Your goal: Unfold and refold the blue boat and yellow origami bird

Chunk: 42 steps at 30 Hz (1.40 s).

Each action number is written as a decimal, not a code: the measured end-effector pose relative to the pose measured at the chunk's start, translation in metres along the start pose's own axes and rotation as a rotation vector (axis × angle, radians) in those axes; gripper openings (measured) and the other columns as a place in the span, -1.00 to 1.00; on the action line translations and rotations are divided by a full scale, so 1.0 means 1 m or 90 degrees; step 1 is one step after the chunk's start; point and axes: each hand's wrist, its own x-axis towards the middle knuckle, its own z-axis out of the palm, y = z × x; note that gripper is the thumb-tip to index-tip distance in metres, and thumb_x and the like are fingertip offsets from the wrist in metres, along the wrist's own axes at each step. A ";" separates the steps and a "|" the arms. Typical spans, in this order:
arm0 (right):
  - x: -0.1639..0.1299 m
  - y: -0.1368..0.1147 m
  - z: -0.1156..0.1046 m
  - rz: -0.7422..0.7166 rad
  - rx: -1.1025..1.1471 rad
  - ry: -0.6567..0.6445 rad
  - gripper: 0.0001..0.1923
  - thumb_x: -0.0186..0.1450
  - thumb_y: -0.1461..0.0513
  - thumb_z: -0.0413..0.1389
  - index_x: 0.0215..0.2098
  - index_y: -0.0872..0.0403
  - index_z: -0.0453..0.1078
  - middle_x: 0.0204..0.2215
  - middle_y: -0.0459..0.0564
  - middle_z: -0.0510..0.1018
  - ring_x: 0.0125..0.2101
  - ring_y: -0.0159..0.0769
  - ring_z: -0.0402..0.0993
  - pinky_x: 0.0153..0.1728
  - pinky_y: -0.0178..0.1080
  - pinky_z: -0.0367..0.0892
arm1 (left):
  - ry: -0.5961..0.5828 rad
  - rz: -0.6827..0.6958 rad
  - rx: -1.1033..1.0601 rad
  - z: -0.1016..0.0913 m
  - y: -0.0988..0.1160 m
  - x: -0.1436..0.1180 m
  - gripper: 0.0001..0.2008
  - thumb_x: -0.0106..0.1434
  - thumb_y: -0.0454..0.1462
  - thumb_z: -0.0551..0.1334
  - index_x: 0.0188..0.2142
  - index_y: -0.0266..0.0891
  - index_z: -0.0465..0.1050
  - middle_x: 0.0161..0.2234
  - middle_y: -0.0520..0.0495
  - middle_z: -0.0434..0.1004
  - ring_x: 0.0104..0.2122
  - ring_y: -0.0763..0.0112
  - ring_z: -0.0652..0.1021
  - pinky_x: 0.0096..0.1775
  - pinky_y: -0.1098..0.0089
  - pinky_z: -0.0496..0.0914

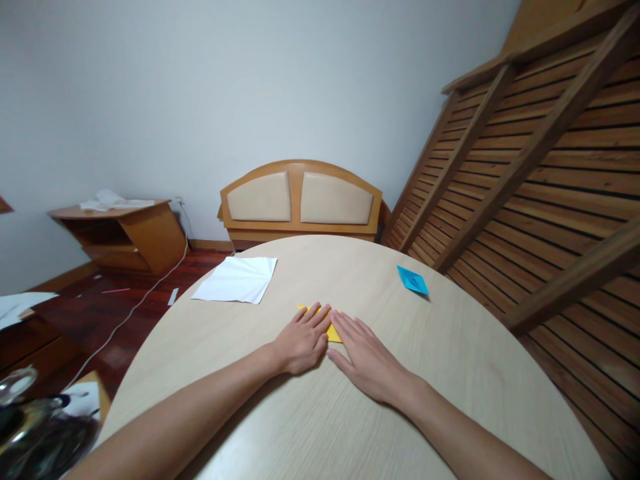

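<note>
At the far left, a low wooden shelf unit [123, 233] is standing against the wall with loose papers on top, and a cable is trailing across the dark floor. Moving right, a creased white sheet [237, 280] is lying on the round pale surface [450, 373], well apart from the hands.

Next, the left hand [301, 342] is resting palm down, its fingers stretched flat and pressing on the left part of the yellow paper [331, 329]; its grip is open, nothing being clasped. Just beside it, the right hand [369, 361] is lying flat too, its fingertips touching the right edge of the same yellow paper, grip likewise open. The paper is sitting near the middle of the surface, mostly hidden beneath the fingers, so its exact fold shape cannot be told.

By the look of it, a crease is being flattened, a fold in the yellow paper being pressed down with both hands. The following move would seem to call for sliding the fingertips outward along the fold with steady, even pressure, keeping the edges aligned so the sheet does not shift.

Further right, a small folded blue paper [413, 281] is lying alone, and beyond it a slatted wooden frame [550, 147] is leaning against the wall.
</note>
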 end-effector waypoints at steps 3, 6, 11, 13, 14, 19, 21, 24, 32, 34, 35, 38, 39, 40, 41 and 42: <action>-0.002 -0.002 0.003 0.009 0.025 -0.086 -0.22 0.44 -0.11 -0.18 0.43 0.19 -0.14 0.41 0.16 -0.14 0.40 -0.10 -0.23 0.36 0.09 -0.19 | 0.009 -0.028 0.022 0.002 0.000 0.001 -0.45 0.47 -0.16 -0.21 0.40 -0.22 -0.08 0.41 -0.12 -0.12 0.39 0.19 -0.06 0.32 0.09 -0.07; -0.002 0.006 0.001 -0.002 0.031 -0.117 -0.21 0.44 -0.14 -0.22 0.44 0.16 -0.16 0.42 0.13 -0.15 0.40 -0.11 -0.28 0.36 0.11 -0.26 | 0.035 -0.081 0.037 0.004 -0.002 0.001 -0.44 0.47 -0.14 -0.21 0.38 -0.28 -0.04 0.40 -0.19 -0.09 0.38 0.13 -0.02 0.30 0.04 -0.02; -0.002 0.013 0.000 -0.024 0.028 -0.112 -0.18 0.41 -0.17 -0.19 0.44 0.13 -0.16 0.42 0.14 -0.13 0.40 -0.08 -0.27 0.36 0.11 -0.28 | 0.087 -0.168 0.055 0.005 -0.010 0.000 -0.44 0.45 -0.15 -0.12 0.34 -0.39 0.05 0.37 -0.34 -0.01 0.36 -0.02 0.06 0.26 -0.06 0.05; -0.002 0.013 0.000 -0.029 0.031 -0.107 -0.18 0.41 -0.18 -0.17 0.44 0.10 -0.16 0.42 0.13 -0.13 0.40 -0.07 -0.26 0.36 0.12 -0.30 | 0.108 -0.206 0.059 0.005 -0.013 -0.001 -0.44 0.43 -0.16 -0.09 0.32 -0.42 0.07 0.36 -0.41 0.02 0.35 -0.06 0.08 0.25 -0.09 0.06; -0.002 0.013 0.000 -0.030 0.032 -0.107 -0.18 0.40 -0.18 -0.16 0.44 0.09 -0.16 0.42 0.12 -0.13 0.40 -0.07 -0.27 0.36 0.11 -0.31 | 0.125 -0.221 0.061 0.004 -0.014 -0.001 -0.44 0.43 -0.17 -0.08 0.32 -0.43 0.07 0.35 -0.43 0.02 0.35 -0.07 0.06 0.25 -0.10 0.05; -0.002 0.012 -0.003 -0.023 0.031 -0.118 -0.16 0.38 -0.21 -0.14 0.43 0.07 -0.12 0.42 0.09 -0.13 0.41 -0.10 -0.31 0.36 0.09 -0.36 | 0.179 -0.101 0.044 -0.004 -0.004 -0.004 -0.47 0.42 -0.23 -0.05 0.33 -0.38 0.07 0.41 -0.30 -0.16 0.39 0.11 -0.09 0.33 0.03 -0.07; -0.002 0.013 -0.004 -0.028 0.033 -0.118 -0.16 0.37 -0.21 -0.13 0.43 0.06 -0.12 0.42 0.09 -0.14 0.41 -0.11 -0.32 0.36 0.09 -0.36 | 0.132 -0.009 0.006 -0.006 0.003 -0.004 -0.48 0.44 -0.23 -0.08 0.34 -0.31 0.07 0.41 -0.22 -0.16 0.39 0.18 -0.08 0.33 0.09 -0.05; -0.002 0.014 -0.006 -0.042 0.039 -0.113 -0.17 0.37 -0.20 -0.10 0.44 0.01 -0.15 0.43 0.06 -0.17 0.41 -0.10 -0.32 0.36 0.10 -0.36 | 0.037 0.040 -0.040 -0.006 0.006 -0.003 -0.44 0.45 -0.19 -0.10 0.38 -0.33 -0.04 0.40 -0.22 -0.08 0.39 0.19 -0.03 0.33 0.11 -0.03; -0.003 0.015 -0.010 -0.052 0.043 -0.109 -0.20 0.35 -0.18 -0.02 0.42 -0.06 -0.07 0.42 0.05 -0.09 0.40 -0.03 -0.28 0.34 0.14 -0.33 | 0.028 -0.025 -0.018 0.001 -0.001 -0.003 -0.44 0.49 -0.14 -0.19 0.38 -0.34 -0.04 0.39 -0.24 -0.09 0.38 0.18 -0.02 0.32 0.05 -0.04; -0.003 0.016 -0.011 -0.061 0.039 -0.110 -0.23 0.34 -0.18 0.01 0.41 -0.10 -0.02 0.43 0.03 -0.11 0.40 -0.01 -0.29 0.34 0.16 -0.32 | 0.036 -0.021 -0.018 0.001 -0.003 -0.003 -0.46 0.48 -0.17 -0.18 0.38 -0.32 -0.03 0.39 -0.22 -0.06 0.38 0.19 0.00 0.31 0.06 -0.02; -0.003 0.016 -0.011 -0.066 0.039 -0.111 -0.23 0.34 -0.17 0.02 0.40 -0.11 0.00 0.43 0.03 -0.11 0.40 0.00 -0.29 0.34 0.16 -0.31 | 0.042 -0.017 -0.020 0.000 -0.004 -0.004 -0.46 0.48 -0.19 -0.16 0.38 -0.30 -0.01 0.39 -0.21 -0.03 0.38 0.20 0.02 0.31 0.06 0.00; -0.003 0.016 -0.012 -0.071 0.040 -0.107 -0.25 0.32 -0.14 0.07 0.38 -0.10 0.07 0.42 0.05 -0.08 0.40 0.03 -0.29 0.33 0.18 -0.29 | 0.061 0.001 -0.026 -0.003 -0.009 -0.004 -0.48 0.44 -0.24 -0.08 0.36 -0.26 0.06 0.37 -0.20 0.05 0.36 0.18 0.09 0.28 0.05 0.08; -0.003 0.015 -0.012 -0.074 0.039 -0.104 -0.26 0.32 -0.13 0.08 0.37 -0.10 0.09 0.42 0.06 -0.06 0.40 0.03 -0.29 0.33 0.18 -0.29 | 0.067 0.007 -0.030 -0.004 -0.010 -0.004 -0.48 0.44 -0.25 -0.07 0.35 -0.26 0.08 0.36 -0.20 0.07 0.35 0.17 0.11 0.27 0.05 0.11; -0.003 0.014 -0.013 -0.079 0.037 -0.100 -0.27 0.31 -0.12 0.09 0.36 -0.09 0.10 0.42 0.06 -0.05 0.40 0.03 -0.29 0.33 0.17 -0.29 | 0.073 0.011 -0.035 -0.004 -0.011 -0.004 -0.49 0.43 -0.26 -0.06 0.34 -0.25 0.10 0.36 -0.20 0.09 0.35 0.17 0.13 0.27 0.04 0.13; -0.003 0.013 -0.014 -0.087 0.037 -0.097 -0.28 0.31 -0.11 0.10 0.36 -0.09 0.11 0.41 0.06 -0.03 0.40 0.02 -0.27 0.34 0.17 -0.29 | 0.078 0.015 -0.040 -0.005 -0.011 -0.004 -0.49 0.42 -0.26 -0.05 0.34 -0.24 0.11 0.35 -0.19 0.10 0.34 0.16 0.14 0.26 0.04 0.14; -0.002 0.012 -0.015 -0.097 0.036 -0.096 -0.29 0.32 -0.10 0.10 0.36 -0.10 0.12 0.41 0.06 -0.01 0.40 0.00 -0.25 0.34 0.17 -0.30 | 0.082 0.017 -0.044 -0.005 -0.011 -0.004 -0.50 0.42 -0.27 -0.04 0.33 -0.23 0.13 0.35 -0.18 0.11 0.34 0.15 0.15 0.26 0.03 0.15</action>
